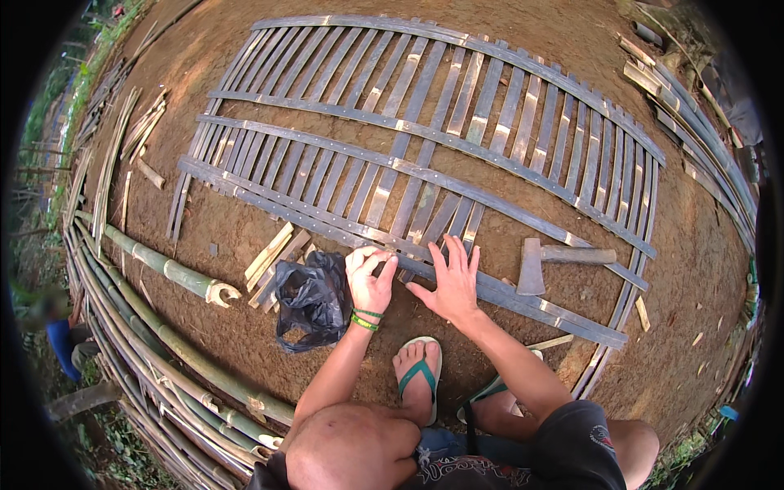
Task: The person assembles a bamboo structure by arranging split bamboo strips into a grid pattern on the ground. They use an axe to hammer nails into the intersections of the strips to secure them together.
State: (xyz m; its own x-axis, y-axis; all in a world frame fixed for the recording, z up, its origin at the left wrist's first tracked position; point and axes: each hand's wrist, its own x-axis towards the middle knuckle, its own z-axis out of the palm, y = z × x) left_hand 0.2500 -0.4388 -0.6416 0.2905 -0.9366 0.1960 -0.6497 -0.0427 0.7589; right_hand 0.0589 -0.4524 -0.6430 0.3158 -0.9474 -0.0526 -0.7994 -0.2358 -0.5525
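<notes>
Left hand [371, 279]: fingers pinched together, contents unclear | Right hand [453, 287]: fingers spread, released | slatted panel [555, 313]: near both

Dark shirt [490, 471] with pale print, its right sleeve [572, 445] bearing a round emblem [602, 436]; beyond the shirt, blue denim [441, 443], green-strapped flip-flops [425, 371], and green and yellowish wristbands [365, 324] by the left hand [371, 282].

Bamboo poles [167, 269] — piled at left

Brown dirt ground [686, 359], green plants [41, 139] at left, daylight
</notes>
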